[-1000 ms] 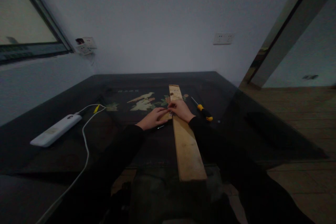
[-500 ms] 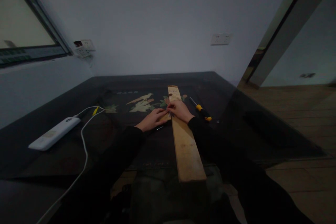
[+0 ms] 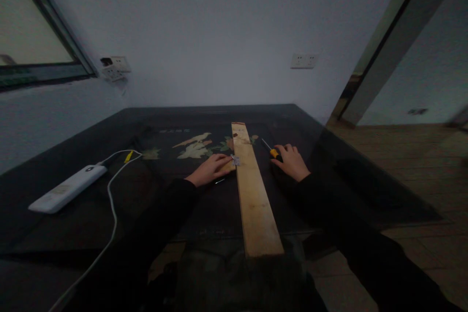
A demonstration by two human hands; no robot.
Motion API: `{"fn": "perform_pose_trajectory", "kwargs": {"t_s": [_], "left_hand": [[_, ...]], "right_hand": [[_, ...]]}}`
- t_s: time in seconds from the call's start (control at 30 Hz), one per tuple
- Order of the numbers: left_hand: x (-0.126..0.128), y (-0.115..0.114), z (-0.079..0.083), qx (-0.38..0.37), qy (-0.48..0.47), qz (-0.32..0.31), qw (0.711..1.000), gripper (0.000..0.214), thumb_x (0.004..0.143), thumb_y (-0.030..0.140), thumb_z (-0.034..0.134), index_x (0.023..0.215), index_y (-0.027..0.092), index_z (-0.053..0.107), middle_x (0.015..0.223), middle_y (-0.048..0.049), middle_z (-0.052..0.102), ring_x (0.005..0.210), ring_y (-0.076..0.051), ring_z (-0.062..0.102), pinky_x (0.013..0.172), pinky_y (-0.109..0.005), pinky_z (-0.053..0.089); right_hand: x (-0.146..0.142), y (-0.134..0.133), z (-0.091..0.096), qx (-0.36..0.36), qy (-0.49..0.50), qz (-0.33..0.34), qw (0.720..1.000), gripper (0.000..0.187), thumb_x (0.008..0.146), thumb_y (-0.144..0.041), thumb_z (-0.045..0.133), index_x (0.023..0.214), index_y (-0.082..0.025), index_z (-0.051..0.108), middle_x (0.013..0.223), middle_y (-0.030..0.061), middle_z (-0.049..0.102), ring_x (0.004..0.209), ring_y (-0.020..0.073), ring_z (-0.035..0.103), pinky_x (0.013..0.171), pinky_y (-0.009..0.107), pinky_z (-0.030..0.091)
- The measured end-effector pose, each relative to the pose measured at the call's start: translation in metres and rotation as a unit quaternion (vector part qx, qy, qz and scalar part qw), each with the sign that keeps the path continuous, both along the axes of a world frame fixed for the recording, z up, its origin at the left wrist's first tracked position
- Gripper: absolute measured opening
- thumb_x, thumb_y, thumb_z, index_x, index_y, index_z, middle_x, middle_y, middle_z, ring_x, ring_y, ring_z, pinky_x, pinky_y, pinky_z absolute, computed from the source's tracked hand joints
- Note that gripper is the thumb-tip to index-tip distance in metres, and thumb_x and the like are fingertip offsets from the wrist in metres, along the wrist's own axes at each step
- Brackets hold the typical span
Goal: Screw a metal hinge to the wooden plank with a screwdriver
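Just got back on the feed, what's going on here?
A person's left hand rests on a small wood piece beside the long plank, near a metal hinge-like plate. The right hand is at the handle of the screwdriver; whether its grip is closed isn't clear.

The picture is dim all over. The wall [image 3: 204,34] looks gray-blue and a bit grainy, and it is lighter in the middle than at the top corners. The table [image 3: 285,119] is very dark, so the black sleeves [image 3: 340,219] almost melt into it. The pale board [image 3: 256,195] stands out. Small things look soft. Near the sides, lines lean and shapes stretch.
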State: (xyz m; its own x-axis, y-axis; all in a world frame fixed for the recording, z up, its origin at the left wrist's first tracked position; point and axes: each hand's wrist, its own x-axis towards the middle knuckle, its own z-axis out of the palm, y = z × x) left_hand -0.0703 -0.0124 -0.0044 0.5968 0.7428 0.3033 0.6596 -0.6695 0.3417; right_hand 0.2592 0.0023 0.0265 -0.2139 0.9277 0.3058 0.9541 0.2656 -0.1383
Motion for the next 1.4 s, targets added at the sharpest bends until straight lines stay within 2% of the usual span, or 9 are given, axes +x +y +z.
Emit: {"fn": "perform_pose_trajectory", "kwargs": {"t_s": [0.2,0.5,0.63,0.73,0.8,0.93,1.07,1.23,1.4], "left_hand": [[0.0,-0.001,0.001,0.0,0.007,-0.005,1.0,0.052,0.09,0.047,0.047,0.137,0.024,0.046,0.131,-0.0116,0.049,0.121,-0.025,0.046,0.104,-0.041,0.037],[0.0,0.0,0.001,-0.005,0.012,0.003,1.0,0.052,0.09,0.048,0.048,0.136,0.023,0.047,0.132,-0.0115,0.049,0.121,-0.026,0.046,0.103,-0.041,0.038],[0.001,-0.003,0.005,-0.008,0.014,0.008,1.0,0.053,0.09,0.048,0.047,0.135,0.022,0.047,0.132,-0.0116,0.048,0.121,-0.025,0.045,0.104,-0.039,0.037],[0.002,-0.004,0.006,-0.013,0.015,0.01,1.0,0.052,0.09,0.048,0.047,0.135,0.022,0.047,0.132,-0.0114,0.049,0.121,-0.025,0.045,0.104,-0.039,0.037],[0.002,-0.004,0.006,-0.013,0.017,0.009,1.0,0.052,0.09,0.047,0.047,0.135,0.021,0.047,0.132,-0.0114,0.049,0.121,-0.025,0.045,0.104,-0.039,0.037],[0.002,-0.003,0.006,-0.009,0.023,0.01,1.0,0.052,0.091,0.046,0.047,0.136,0.02,0.047,0.132,-0.0118,0.048,0.121,-0.025,0.045,0.104,-0.039,0.037],[0.002,-0.003,0.005,-0.003,0.028,0.01,1.0,0.051,0.091,0.045,0.047,0.136,0.021,0.047,0.132,-0.0122,0.049,0.121,-0.025,0.046,0.104,-0.039,0.038],[0.002,-0.003,0.003,-0.001,0.024,0.015,1.0,0.052,0.091,0.047,0.046,0.137,0.023,0.046,0.13,-0.0119,0.05,0.119,-0.025,0.047,0.102,-0.04,0.04],[0.002,-0.003,0.002,0.008,0.027,0.015,0.999,0.052,0.092,0.047,0.045,0.137,0.022,0.045,0.131,-0.013,0.049,0.121,-0.025,0.046,0.103,-0.04,0.039]], "right_hand": [[0.008,-0.004,-0.026,-0.024,-0.014,-0.024,0.999,0.056,0.086,-0.037,0.053,0.136,-0.016,0.042,0.112,0.02,0.054,0.099,0.0322,0.055,0.079,0.04,0.043],[0.008,0.0,-0.023,0.011,0.021,0.008,1.0,0.045,0.089,-0.024,0.047,0.132,-0.013,0.046,0.11,0.0169,0.058,0.099,0.027,0.058,0.085,0.037,0.045],[0.014,0.001,-0.005,0.051,0.057,0.014,0.997,0.042,0.088,-0.023,0.048,0.129,-0.013,0.047,0.113,0.0153,0.06,0.103,0.0256,0.057,0.09,0.036,0.044],[0.012,0.002,0.02,0.11,0.155,0.008,0.982,0.04,0.082,-0.026,0.058,0.121,-0.016,0.053,0.106,0.0111,0.063,0.096,0.0243,0.06,0.084,0.036,0.047],[0.004,0.004,0.041,0.156,0.279,0.023,0.947,0.036,0.076,-0.029,0.065,0.11,-0.018,0.058,0.096,0.0071,0.065,0.086,0.0213,0.061,0.078,0.034,0.049],[-0.025,0.015,0.081,0.209,0.478,0.11,0.846,0.04,0.069,-0.04,0.071,0.097,-0.016,0.055,0.091,0.0054,0.062,0.08,0.0171,0.06,0.071,0.032,0.051],[-0.062,0.029,0.106,0.201,0.529,0.195,0.801,0.035,0.077,-0.048,0.061,0.092,-0.019,0.049,0.081,0.0007,0.057,0.068,0.0128,0.055,0.058,0.027,0.048],[-0.104,0.03,0.118,0.195,0.457,0.256,0.829,0.033,0.082,-0.046,0.056,0.099,-0.019,0.047,0.072,-0.0023,0.054,0.058,0.0101,0.049,0.056,0.026,0.042],[-0.128,0.028,0.109,0.166,0.43,0.282,0.842,0.033,0.082,-0.045,0.055,0.101,-0.02,0.046,0.075,-0.0009,0.056,0.062,0.0116,0.052,0.057,0.026,0.041]]}}
